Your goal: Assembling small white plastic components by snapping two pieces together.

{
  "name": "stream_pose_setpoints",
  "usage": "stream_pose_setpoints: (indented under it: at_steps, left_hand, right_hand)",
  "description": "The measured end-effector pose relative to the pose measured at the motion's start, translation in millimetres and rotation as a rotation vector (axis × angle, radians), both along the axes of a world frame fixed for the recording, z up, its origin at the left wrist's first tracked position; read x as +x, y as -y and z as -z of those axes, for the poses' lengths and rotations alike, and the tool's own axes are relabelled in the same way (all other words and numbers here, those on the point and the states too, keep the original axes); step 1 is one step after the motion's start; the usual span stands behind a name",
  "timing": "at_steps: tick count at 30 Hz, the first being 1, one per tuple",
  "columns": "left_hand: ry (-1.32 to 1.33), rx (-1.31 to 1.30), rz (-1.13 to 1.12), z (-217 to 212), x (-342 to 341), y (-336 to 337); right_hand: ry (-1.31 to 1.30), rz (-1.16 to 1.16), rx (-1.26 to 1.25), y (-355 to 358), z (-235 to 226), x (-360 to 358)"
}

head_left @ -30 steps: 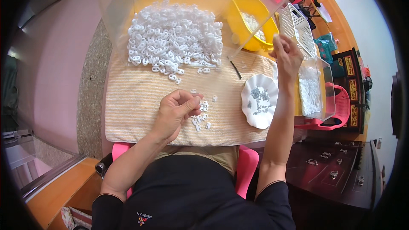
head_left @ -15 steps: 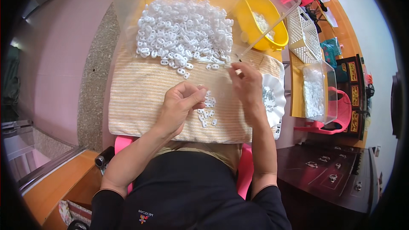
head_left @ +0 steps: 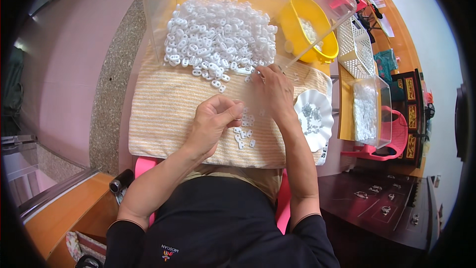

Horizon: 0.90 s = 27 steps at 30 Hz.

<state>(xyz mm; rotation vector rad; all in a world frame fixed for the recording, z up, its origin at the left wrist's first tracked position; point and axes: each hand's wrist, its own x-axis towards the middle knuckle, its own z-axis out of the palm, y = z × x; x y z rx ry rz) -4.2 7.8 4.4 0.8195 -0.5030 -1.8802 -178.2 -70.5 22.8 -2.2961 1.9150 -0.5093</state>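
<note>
A heap of small white oval plastic pieces with two holes (head_left: 218, 34) spills from a clear plastic bin (head_left: 157, 30) onto a striped towel (head_left: 163, 119). Over the towel's middle, my left hand (head_left: 214, 120) is closed in a thumb-and-finger pinch; whatever sits in it is too small to name. My right hand (head_left: 275, 89) reaches to the front right edge of the heap, fingers drawn together, their tips against the pieces. What they grip is hidden. Beside my left hand lie several loose small white pieces with dark spots (head_left: 243, 134).
A scalloped white dish (head_left: 322, 136) with small grey bits stands at the towel's right. Behind it are a yellow tub (head_left: 293, 34) with whitish pieces, a white perforated basket (head_left: 354, 44) and another clear bin (head_left: 384, 114). A pink chair (head_left: 396, 129) stands farther right.
My right hand has moved left to the heap's front edge, uncovering more of the scalloped dish. My left hand keeps its pinch in nearly the same place. The view has shifted slightly.
</note>
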Motion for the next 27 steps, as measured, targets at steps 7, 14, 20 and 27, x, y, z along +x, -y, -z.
stream_pose_setpoints:
  at_steps: [7,14,20,27]
  left_hand:
    - [0.017,0.002,-0.006,0.5,-1.8,-0.9]
    - [0.01,-0.014,-0.049,1.2,-2.8,-0.4]
    - [-0.06,0.033,-0.115,-0.9,-2.1,2.7]
    - [-0.094,0.018,0.035,-1.3,4.3,2.3]
  right_hand:
    - [-0.018,-0.009,0.01,3.3,2.5,0.9]
    - [0.248,-0.148,0.001,-16.3,-9.4,7.8]
    - [0.534,-0.475,-0.049,-47.9,-19.3,13.8]
    - [0.798,-0.445,0.206,-54.8,-20.4,-2.7]
